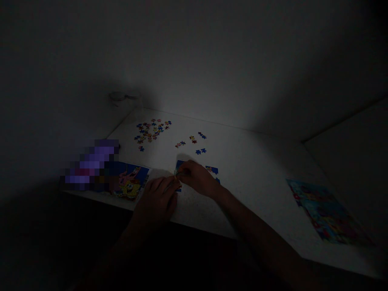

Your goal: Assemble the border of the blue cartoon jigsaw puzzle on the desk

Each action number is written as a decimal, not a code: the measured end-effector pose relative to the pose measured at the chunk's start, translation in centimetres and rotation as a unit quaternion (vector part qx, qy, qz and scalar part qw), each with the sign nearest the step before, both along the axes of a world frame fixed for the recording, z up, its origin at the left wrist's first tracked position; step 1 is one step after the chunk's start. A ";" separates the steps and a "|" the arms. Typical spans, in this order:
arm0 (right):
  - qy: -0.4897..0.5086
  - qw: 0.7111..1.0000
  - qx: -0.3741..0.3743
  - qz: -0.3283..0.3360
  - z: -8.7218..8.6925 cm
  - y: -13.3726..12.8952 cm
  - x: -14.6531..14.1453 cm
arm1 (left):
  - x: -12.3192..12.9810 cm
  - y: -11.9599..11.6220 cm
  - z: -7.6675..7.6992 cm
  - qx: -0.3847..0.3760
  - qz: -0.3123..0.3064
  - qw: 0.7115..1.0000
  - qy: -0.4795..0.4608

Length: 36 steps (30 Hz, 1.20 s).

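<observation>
Both hands meet over a partly joined puzzle (180,163) near the front edge of the white table. My right hand (194,176) has its fingers pinched together above the blue pieces; a small piece seems to be at the fingertips. Just to its left, my left hand (159,196) rests with bent fingers close together, their tips touching the puzzle's left side. What lies under these fingers is hidden. More joined pieces (212,169) show beyond my right hand. The picture is very dark.
Loose puzzle pieces (150,137) lie scattered at the back left, with a few small groups (193,139) nearer the middle. A cartoon picture sheet (130,182) and a blurred bright device (93,161) are at the left. Another colourful picture (330,214) lies at the right.
</observation>
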State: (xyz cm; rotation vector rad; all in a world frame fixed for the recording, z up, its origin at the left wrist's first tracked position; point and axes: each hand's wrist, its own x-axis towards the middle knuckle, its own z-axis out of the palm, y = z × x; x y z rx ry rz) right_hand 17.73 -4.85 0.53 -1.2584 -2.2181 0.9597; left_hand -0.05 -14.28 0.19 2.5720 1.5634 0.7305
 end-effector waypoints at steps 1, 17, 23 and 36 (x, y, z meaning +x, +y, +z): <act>0.001 1.000 -0.001 0.001 0.0 0.0 0.0 | 0.0 0.0 0.0 -0.001 0.001 1.000 0.000; -0.022 1.000 0.015 0.016 1.2 -0.1 -0.1 | 0.0 0.2 -0.1 0.007 0.001 1.000 0.024; -0.075 0.994 0.064 0.054 1.6 -0.3 0.0 | 0.1 0.2 0.0 -0.004 0.005 1.000 0.025; -0.156 0.974 0.126 0.108 2.2 -0.8 0.2 | 0.0 0.2 -0.2 -0.008 0.002 1.000 0.022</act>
